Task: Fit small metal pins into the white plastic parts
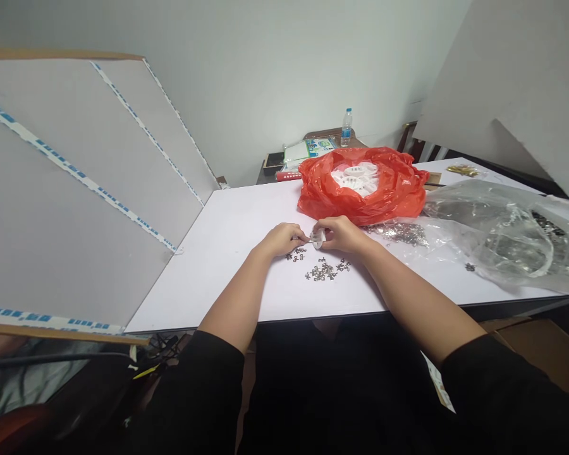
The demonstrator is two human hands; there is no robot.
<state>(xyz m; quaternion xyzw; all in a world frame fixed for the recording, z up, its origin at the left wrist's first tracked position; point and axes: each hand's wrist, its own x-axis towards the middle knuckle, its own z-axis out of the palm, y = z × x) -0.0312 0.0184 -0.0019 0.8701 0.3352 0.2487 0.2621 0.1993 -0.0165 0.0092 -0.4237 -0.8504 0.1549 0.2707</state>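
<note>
My right hand (344, 236) grips a small white round piece (318, 239), held up on its edge over the table. Close beside it, my left hand (287, 239) is closed in a pinch, its fingertips almost at the face of the round piece. Something thin and shiny shows between the fingertips, too small to name. Below the hands lies a loose pile of small dark metal pieces (323, 272). A smaller group of similar metal pieces (296, 254) is under my left hand.
A red plastic bag (313, 193) of white packets (355, 179) stands behind my hands. To the right lie clear plastic bags (493, 234) with small metal parts. Further back are a water bottle (346, 128) and gold-coloured pieces (462, 170). A grey panel (76, 208) borders the white table (194, 272) on the left.
</note>
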